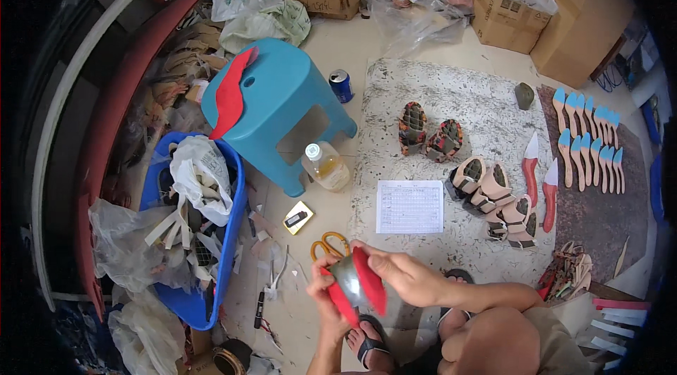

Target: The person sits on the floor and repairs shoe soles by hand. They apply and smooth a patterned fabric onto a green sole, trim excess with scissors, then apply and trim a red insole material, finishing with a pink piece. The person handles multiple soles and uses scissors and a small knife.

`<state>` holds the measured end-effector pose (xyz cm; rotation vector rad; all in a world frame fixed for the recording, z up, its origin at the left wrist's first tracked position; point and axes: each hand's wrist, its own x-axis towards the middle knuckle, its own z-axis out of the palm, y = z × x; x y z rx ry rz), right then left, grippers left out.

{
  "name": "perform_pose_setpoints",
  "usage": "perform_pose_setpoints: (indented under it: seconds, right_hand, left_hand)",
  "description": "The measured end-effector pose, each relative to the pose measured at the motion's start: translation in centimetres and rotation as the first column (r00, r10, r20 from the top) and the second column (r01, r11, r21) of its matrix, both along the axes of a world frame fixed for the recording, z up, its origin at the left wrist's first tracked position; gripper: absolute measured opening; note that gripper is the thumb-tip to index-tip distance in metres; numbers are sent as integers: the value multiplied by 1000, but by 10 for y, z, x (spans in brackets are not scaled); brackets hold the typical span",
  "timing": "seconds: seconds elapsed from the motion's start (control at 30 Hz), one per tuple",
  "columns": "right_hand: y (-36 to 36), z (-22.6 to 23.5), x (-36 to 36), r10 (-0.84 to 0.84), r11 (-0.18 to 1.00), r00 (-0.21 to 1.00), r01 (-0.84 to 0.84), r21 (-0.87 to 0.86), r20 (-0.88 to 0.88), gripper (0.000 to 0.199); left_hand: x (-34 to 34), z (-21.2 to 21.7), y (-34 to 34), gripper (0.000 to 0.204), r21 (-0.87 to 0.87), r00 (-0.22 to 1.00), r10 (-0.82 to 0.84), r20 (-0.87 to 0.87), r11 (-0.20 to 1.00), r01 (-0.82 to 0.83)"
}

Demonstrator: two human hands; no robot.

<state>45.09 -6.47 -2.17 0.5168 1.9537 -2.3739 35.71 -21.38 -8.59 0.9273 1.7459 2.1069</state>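
Note:
Low in the middle, both my hands hold a bent red piece of sheet material (372,282) with a shiny grey-green rounded part (348,280) between its red sides. My left hand (327,300) has its fingers closed on the left red side. My right hand (409,279) pinches the top of the right red side; its exact kind I cannot make out. Just beyond my left hand lie scissors with orange handles (330,244), their blades hidden behind the held piece. A wavy red strip (230,96) drapes over the blue-green stool (271,86).
A printed sheet (409,206) lies on the scuffed mat (451,79), near cut-out shoe parts (490,188) and two red-and-white pieces (530,177). Blue-tipped strips (585,160) line the right. A bottle (326,167), can (340,86) and blue scrap bin (236,234) stand left.

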Motion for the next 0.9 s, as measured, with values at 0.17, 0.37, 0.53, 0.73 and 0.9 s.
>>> perform_pose_setpoints:
  seconds: [0.17,0.37,0.53,0.73,0.9]
  right_hand:
    - [8,12,6,80,991,997,-82,109,21,57]
    - [10,30,5,164,981,985,-157,115,-51,61]
    - [5,6,10,126,970,958,-65,233,-257,69]
    - [9,3,10,67,963,997,-52,263,-50,81]
    - [8,22,-3,71,906,997,-67,418,7,85]
  left_hand:
    - [-6,13,-3,65,-261,883,-42,-467,961,-92]
    - [-6,19,-9,68,-297,890,-11,-457,944,-141]
    - [-6,19,-8,69,-293,872,-9,-490,943,-155]
    - [-8,22,-8,71,-389,793,-90,-602,901,-192]
    - [-8,21,-14,74,-357,701,-76,-709,896,-263]
